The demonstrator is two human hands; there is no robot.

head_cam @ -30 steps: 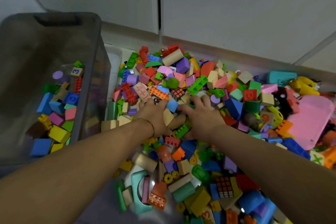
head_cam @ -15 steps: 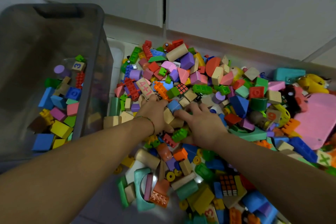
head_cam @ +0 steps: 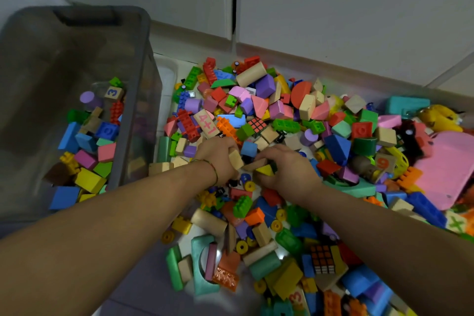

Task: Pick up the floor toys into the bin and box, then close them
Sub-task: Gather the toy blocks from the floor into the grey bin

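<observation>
toy-strewn floor [head_cam: 138, 295], left hand [head_cam: 218, 159] curled round beige block [head_cam: 236, 159], right hand [head_cam: 287, 170] seemingly pinching yellow wedge [head_cam: 265, 169]

Left hand [head_cam: 218, 159]: bare. Thin cord bracelet [head_cam: 215, 172] round the left wrist, green and reddish strands twisted together, lying snug against the wrist. Left forearm [head_cam: 115, 213]: bare, uncovered down to the lower frame edge. Right hand [head_cam: 287, 169]: bare. Right forearm [head_cam: 384, 233]: bare likewise, wrist uncovered.
</observation>
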